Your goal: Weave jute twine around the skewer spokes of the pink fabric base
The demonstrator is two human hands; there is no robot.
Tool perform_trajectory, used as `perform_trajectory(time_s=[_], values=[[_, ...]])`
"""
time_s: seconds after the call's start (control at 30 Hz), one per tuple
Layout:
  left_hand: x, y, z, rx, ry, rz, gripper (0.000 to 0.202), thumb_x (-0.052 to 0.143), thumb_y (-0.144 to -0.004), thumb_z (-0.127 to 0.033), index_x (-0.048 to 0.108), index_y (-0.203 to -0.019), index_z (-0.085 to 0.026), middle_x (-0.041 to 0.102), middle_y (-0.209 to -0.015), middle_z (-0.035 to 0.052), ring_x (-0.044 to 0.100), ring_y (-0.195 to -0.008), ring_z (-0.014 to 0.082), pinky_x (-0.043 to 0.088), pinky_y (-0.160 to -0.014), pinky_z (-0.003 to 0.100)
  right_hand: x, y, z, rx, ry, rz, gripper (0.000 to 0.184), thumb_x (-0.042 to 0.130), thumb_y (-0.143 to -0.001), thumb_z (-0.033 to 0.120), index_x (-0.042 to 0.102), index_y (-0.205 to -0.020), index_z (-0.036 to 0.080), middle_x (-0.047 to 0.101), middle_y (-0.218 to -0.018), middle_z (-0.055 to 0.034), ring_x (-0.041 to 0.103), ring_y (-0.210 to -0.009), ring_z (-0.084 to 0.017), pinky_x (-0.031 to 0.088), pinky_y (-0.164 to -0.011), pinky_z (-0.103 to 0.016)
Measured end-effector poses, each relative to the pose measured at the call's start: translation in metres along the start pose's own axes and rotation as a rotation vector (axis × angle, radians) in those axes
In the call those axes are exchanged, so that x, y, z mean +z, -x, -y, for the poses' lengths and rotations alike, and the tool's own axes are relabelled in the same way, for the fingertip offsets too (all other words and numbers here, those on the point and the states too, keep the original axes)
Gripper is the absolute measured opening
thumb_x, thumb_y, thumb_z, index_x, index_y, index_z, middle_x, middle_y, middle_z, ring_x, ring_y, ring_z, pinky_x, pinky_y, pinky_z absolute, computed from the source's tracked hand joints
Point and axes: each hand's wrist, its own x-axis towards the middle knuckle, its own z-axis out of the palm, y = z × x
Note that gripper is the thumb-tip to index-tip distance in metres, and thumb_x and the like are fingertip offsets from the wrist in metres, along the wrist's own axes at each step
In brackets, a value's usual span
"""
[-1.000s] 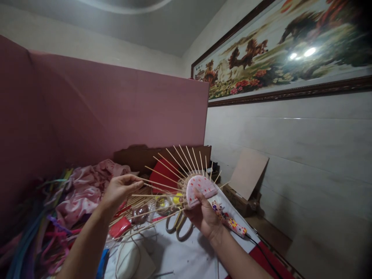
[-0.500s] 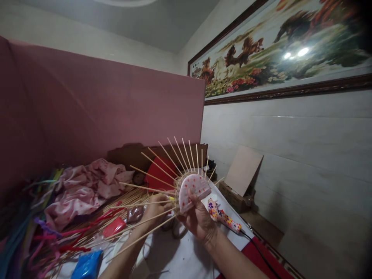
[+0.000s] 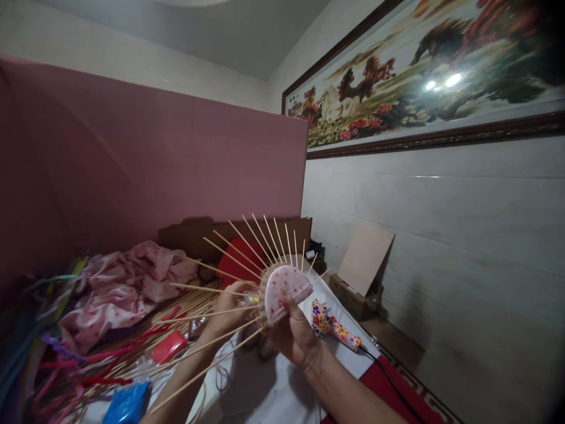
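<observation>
Now the left hand (image 3: 233,303) is seen close to the woven edge (image 3: 263,294) of the half-round piece (image 3: 286,288), whereas a second ago it was held out at the far end of one stick. The same hold is kept by the right hand (image 3: 295,333): the piece is gripped at its lower side, with the thumb laid on the spotted pink face and the fingers tucked underneath. Both hands are thus brought together at the piece, and attention seems to be shifted from the stick ends to the edge itself. Whether anything is pinched by the left fingers cannot be told, since they are partly hidden by the edge and the thin sticks (image 3: 212,289), which are fanned out from the piece.

The piece is held above the bench (image 3: 286,397), which is covered in white with a red part at the right. A flowered glue gun (image 3: 335,330) is laid to the right of the piece, its black cord (image 3: 392,383) trailed toward the near edge. On the left, crumpled pink cloth (image 3: 128,288), a red packet (image 3: 169,346) and a blue packet (image 3: 126,403) are spread about. Behind, the space is closed off by a pink partition (image 3: 176,159); on the right, a framed horse picture (image 3: 357,94) is hung on the pale wall (image 3: 477,235).
</observation>
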Motion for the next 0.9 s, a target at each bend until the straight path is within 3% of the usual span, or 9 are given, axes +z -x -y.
perform_trajectory(time_s=[0.2, 0.27, 0.57, 0.77, 0.9], values=[[0.001, 0.009, -0.015, -0.141, 0.175, 0.354, 0.026, 0.067, -0.063, -0.027, 0.064, -0.085, -0.014, 0.06, -0.06, 0.0013, 0.051, -0.044, 0.0095, 0.037, -0.041, 0.02, 0.0, -0.001, 0.005, -0.014, -0.018, -0.018, 0.024, 0.061, -0.074, 0.029, 0.059, -0.092, 0.014, 0.068, -0.068, -0.0024, 0.062, -0.056, -0.014, 0.052, -0.052, -0.025], [0.005, 0.011, -0.013, -0.14, 0.162, 0.393, 0.031, 0.068, -0.063, -0.027, 0.063, -0.091, -0.013, 0.062, -0.064, 0.0028, 0.052, -0.045, 0.0101, 0.039, -0.041, 0.021, -0.002, -0.001, 0.006, -0.032, -0.044, -0.024, 0.023, 0.062, -0.073, 0.029, 0.059, -0.091, 0.015, 0.068, -0.068, -0.0024, 0.062, -0.057, -0.014, 0.052, -0.051, -0.025], [0.009, 0.006, -0.008, -0.132, 0.099, 0.267, 0.033, 0.074, -0.053, -0.037, 0.066, -0.068, -0.01, 0.059, -0.051, 0.003, 0.05, -0.037, 0.0103, 0.039, -0.036, 0.021, 0.004, 0.001, 0.01, -0.084, -0.078, -0.087, 0.016, 0.066, -0.068, 0.023, 0.06, -0.081, 0.015, 0.069, -0.069, -0.0012, 0.062, -0.057, -0.013, 0.051, -0.051, -0.023], [0.013, 0.005, -0.001, -0.169, 0.148, 0.178, 0.031, 0.078, -0.046, -0.034, 0.065, -0.062, -0.011, 0.058, -0.046, 0.0011, 0.05, -0.034, 0.0115, 0.038, -0.034, 0.022, 0.004, 0.001, 0.007, -0.084, -0.056, -0.094, 0.016, 0.065, -0.069, 0.026, 0.059, -0.08, 0.015, 0.067, -0.065, -0.0004, 0.061, -0.055, -0.012, 0.051, -0.05, -0.022], [0.016, 0.008, -0.003, -0.108, 0.084, 0.131, 0.031, 0.075, -0.051, -0.034, 0.067, -0.07, -0.01, 0.06, -0.049, 0.0021, 0.049, -0.038, 0.0101, 0.037, -0.037, 0.02, 0.002, -0.003, 0.009, -0.164, -0.064, -0.138, 0.02, 0.068, -0.067, 0.026, 0.059, -0.082, 0.017, 0.067, -0.065, 0.0014, 0.061, -0.055, -0.012, 0.051, -0.052, -0.023]])
